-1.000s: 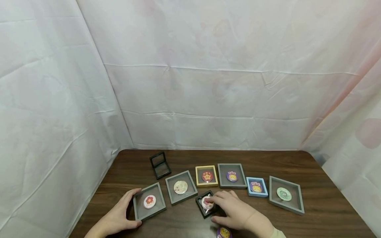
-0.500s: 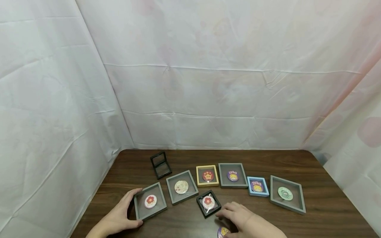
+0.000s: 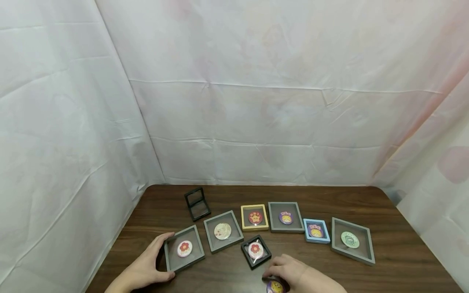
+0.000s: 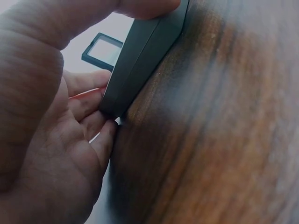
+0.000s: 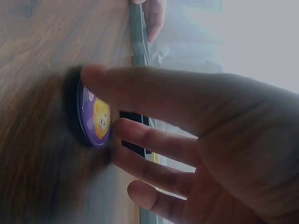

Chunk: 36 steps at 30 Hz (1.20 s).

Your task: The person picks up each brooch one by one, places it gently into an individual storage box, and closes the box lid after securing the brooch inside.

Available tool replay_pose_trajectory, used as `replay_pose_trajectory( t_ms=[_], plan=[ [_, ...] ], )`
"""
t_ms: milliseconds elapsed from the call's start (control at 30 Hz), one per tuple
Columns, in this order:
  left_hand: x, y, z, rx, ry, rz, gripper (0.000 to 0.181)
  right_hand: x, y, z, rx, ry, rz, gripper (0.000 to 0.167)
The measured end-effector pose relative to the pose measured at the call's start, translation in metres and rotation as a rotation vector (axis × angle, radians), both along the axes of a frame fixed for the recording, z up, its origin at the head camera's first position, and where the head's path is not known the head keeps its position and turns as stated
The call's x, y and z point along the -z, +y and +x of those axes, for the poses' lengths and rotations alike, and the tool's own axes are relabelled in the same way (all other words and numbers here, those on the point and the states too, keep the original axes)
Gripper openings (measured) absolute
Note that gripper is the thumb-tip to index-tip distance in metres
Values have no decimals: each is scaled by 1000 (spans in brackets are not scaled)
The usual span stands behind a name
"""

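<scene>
My left hand (image 3: 146, 262) grips a grey square display frame (image 3: 198, 252) at the left, thumb and fingers on its edges. Inside that frame shows a white round badge with a red flower (image 3: 185, 248). My right hand (image 3: 296, 273) reaches down over a purple round badge with a yellow bear face (image 3: 275, 287) at the front edge of the view. In the right wrist view the thumb overlaps the rim of this badge (image 5: 96, 116), and the other fingers are spread beside it. A small black frame (image 3: 253, 263) holding a red-flower badge lies just beyond the right hand.
A black frame stands opened (image 3: 199, 208) at the back left. A grey frame (image 3: 216, 246), a yellow frame (image 3: 254, 228), another grey frame (image 3: 286, 229), a blue frame (image 3: 318, 240) and a far-right grey frame (image 3: 360, 256) lie across the dark wooden table, each with a badge.
My right hand has left the small black frame and moved toward the front, to the purple badge. The left hand and its grey frame stay in place.
</scene>
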State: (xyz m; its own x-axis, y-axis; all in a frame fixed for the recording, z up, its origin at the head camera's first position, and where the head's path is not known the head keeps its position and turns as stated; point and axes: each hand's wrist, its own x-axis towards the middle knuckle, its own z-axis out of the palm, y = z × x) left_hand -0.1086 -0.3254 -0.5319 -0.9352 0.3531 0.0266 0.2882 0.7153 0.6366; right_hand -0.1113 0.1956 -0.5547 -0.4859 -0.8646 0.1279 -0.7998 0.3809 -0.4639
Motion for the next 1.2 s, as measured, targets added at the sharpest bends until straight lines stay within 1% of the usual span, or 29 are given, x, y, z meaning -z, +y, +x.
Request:
replay_pose_trajectory(
  t_ms=[33,133,167,200,267,300,367,400,467,533,600,667,767,900,1000,1100,1200],
  plan=[
    [0,0,-1,1,1,-4,110,6,2,-1,-5,11,-1,47],
    [-2,0,-2,3,-15,-4,110,17,3,-3,0,11,13,48],
    [-3,0,-1,1,-21,-5,110,16,2,-3,6,-3,25,47],
    [-4,0,-2,-1,-25,-5,109,18,2,-4,9,-2,31,47],
    [-6,0,-2,-15,-26,-7,106,32,3,-7,12,23,18,49],
    [-7,1,-3,-25,-16,-9,104,40,3,-9,5,38,10,49],
    [-7,3,-8,-45,18,-8,96,46,3,-12,-6,52,27,48],
    [-7,5,-11,-58,35,0,92,53,4,-14,-13,82,21,50],
    [-8,9,-20,-87,63,15,85,57,4,-16,-27,113,20,50],
    [-11,13,-31,-120,73,34,78,57,5,-17,-32,119,23,50],
    [-16,17,-42,-157,66,40,73,56,6,-17,-33,125,18,50],
    [-20,21,-54,-190,61,37,68,55,6,-16,-33,109,18,49],
    [-24,26,-72,-223,68,28,59,54,6,-16,-31,117,10,50],
    [-23,33,-97,-248,85,43,52,54,5,-15,-30,124,-4,50],
    [-21,38,-113,-253,86,63,49,54,5,-15,-33,111,-8,48],
    [-19,43,-125,-261,72,72,51,53,4,-16,-29,94,0,47],
    [-17,47,-132,-265,53,79,55,52,5,-16,-22,56,11,45]
  ],
)
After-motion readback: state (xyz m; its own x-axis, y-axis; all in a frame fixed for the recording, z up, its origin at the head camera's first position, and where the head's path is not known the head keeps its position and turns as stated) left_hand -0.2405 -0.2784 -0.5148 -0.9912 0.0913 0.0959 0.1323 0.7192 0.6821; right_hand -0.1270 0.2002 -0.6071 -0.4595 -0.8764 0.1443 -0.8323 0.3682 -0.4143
